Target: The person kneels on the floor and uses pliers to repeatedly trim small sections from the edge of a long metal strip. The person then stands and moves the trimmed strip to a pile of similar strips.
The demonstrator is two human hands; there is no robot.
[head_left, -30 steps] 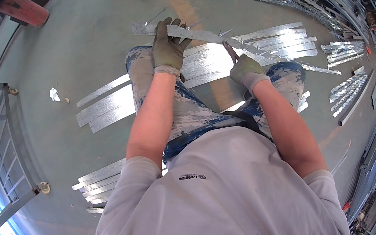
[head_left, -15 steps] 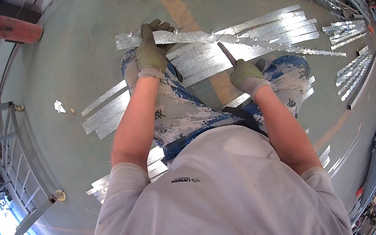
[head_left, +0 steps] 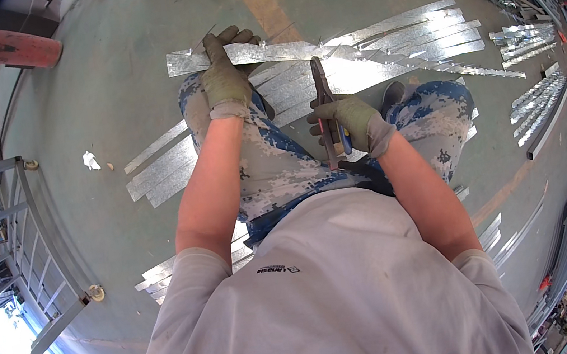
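My left hand [head_left: 226, 76], in a green work glove, grips a long galvanized metal strip [head_left: 266, 52] near its left end and holds it across my knees. My right hand [head_left: 352, 120], gloved the same way, holds tin snips [head_left: 325, 99] with red and blue handles, blades pointing up toward the strip. The blade tips are just below the strip, close to its middle. My knees in blue patterned trousers [head_left: 267, 165] are under both hands.
Many more cut metal strips [head_left: 166, 168] lie on the concrete floor ahead and to both sides. A metal frame [head_left: 39, 240] stands at the left, a red cylinder [head_left: 15, 49] at the upper left, and long metal profiles [head_left: 550, 118] at the right.
The strip has shifted left in my left hand. My right hand has pulled the snips back from the strip and turned them upright in front of my lap.
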